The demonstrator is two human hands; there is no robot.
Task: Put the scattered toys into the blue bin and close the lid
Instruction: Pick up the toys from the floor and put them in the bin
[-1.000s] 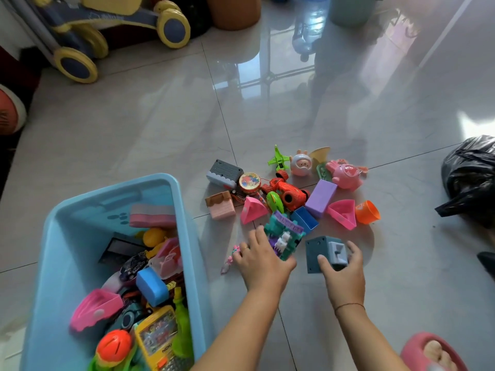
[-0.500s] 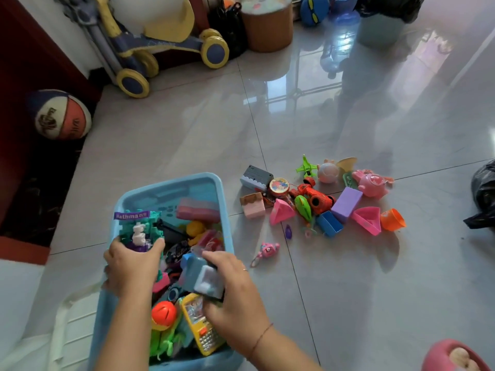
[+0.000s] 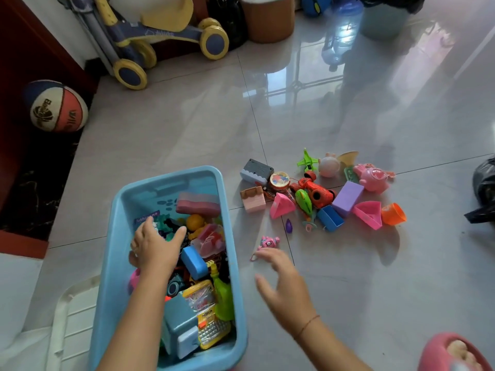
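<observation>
The blue bin (image 3: 117, 236) stands on the floor at lower left, filled with several toys. My left hand (image 3: 154, 246) is inside it with fingers spread, over the green block toy (image 3: 160, 222) that lies in the bin. The grey-blue cube toy (image 3: 179, 325) rests in the bin's near end. My right hand (image 3: 284, 287) hovers open over the floor just right of the bin, empty. A small pink toy (image 3: 267, 241) lies just beyond its fingertips. Scattered toys lie further right, among them a purple block (image 3: 347, 198), a red car (image 3: 313, 191) and an orange cup (image 3: 393, 214).
A white lid (image 3: 72, 325) lies on the floor left of the bin. A basketball (image 3: 57, 107) sits at the far left, a ride-on toy (image 3: 160, 36) and a brown tub (image 3: 267, 17) at the back. A black bag (image 3: 484, 188) is at the right edge, a pink slipper (image 3: 452, 354) at bottom right.
Both hands carried the green block toy and the grey-blue cube from the floor into the bin and let them go. My right hand has moved back out to the right, empty.
</observation>
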